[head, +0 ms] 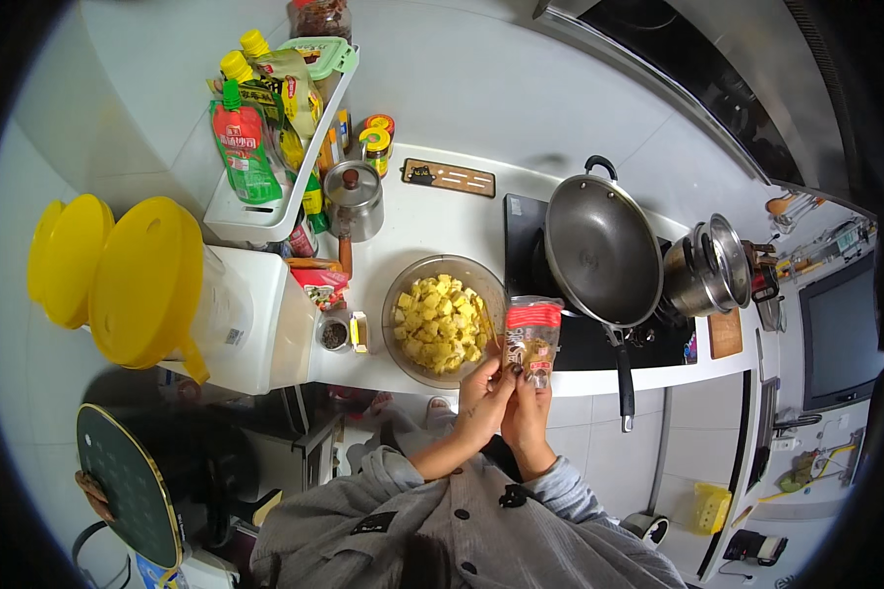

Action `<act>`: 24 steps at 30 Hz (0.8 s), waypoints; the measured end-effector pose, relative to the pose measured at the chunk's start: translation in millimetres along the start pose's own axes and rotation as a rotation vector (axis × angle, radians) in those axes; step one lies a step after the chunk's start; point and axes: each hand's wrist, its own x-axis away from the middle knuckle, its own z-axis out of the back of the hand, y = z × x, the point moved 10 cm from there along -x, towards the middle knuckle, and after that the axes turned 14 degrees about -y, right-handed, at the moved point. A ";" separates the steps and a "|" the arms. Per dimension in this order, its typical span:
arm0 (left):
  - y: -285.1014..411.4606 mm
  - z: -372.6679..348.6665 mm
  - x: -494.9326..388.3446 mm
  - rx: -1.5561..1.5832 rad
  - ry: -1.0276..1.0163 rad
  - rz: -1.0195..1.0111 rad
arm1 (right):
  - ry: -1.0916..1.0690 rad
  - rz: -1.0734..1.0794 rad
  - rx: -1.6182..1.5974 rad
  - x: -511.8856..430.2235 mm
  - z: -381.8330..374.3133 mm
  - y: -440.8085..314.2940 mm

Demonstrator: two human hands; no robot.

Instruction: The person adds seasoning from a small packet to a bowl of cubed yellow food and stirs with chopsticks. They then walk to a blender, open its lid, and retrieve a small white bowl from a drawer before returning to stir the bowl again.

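My left hand (482, 405) and my right hand (528, 412) together grip a small clear plastic seasoning packet (534, 335) with a red band and printing. Brownish contents show through its lower half. The packet is upright, near the counter's front edge, between a bowl and the cooktop. Just left of it, a glass bowl (390, 324) holds many pale yellow cubes (442, 320), of potato or tofu, dusted with seasoning. Wooden chopsticks (493, 324) lean inside the bowl's right side. My left hand partly overlaps the bowl's lower right rim.
A wok (600, 250) sits on the black cooktop (521, 213), its handle (624, 383) jutting past the counter edge. Stacked steel pots (685, 276) stand right. Leftward are a lidded saucepan (353, 199), a spice jar (333, 335), a condiment rack (295, 213) and yellow-lidded containers (147, 287).
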 end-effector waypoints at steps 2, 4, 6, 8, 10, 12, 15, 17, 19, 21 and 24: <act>-17.4 -1.6 0.2 0.039 -0.034 0.007 | 0.032 -0.039 0.133 0.6 22.2 6.9; -20.7 -2.4 2.1 0.023 -0.134 0.120 | 0.079 -0.059 0.279 -1.3 36.8 -5.0; -18.2 0.3 14.3 0.042 -0.224 0.274 | 0.092 0.159 0.391 -9.3 17.2 -46.5; -33.3 22.5 30.7 -0.041 -0.256 0.337 | 0.002 0.292 0.413 -9.1 1.0 -77.5; -55.1 53.8 49.6 -0.057 -0.238 0.436 | -0.087 0.435 0.467 -3.2 -15.9 -99.5; -67.2 86.7 66.6 -0.073 -0.148 0.534 | -0.064 0.308 0.628 -4.3 -6.8 -94.3; -70.8 122.7 83.8 -0.090 0.015 0.521 | 0.003 0.114 0.576 -1.7 17.7 -70.7; -75.5 138.4 89.2 -0.055 0.092 0.500 | -0.043 0.182 0.583 3.9 0.8 -85.0; -66.5 146.2 85.4 -0.027 0.166 0.462 | -0.083 0.280 0.570 4.0 -17.9 -103.1; -64.0 146.1 85.0 -0.017 0.184 0.464 | -0.061 0.389 0.563 6.4 -17.9 -107.9; -62.2 145.7 83.4 -0.012 0.185 0.453 | 0.022 0.162 0.444 2.1 6.7 -82.2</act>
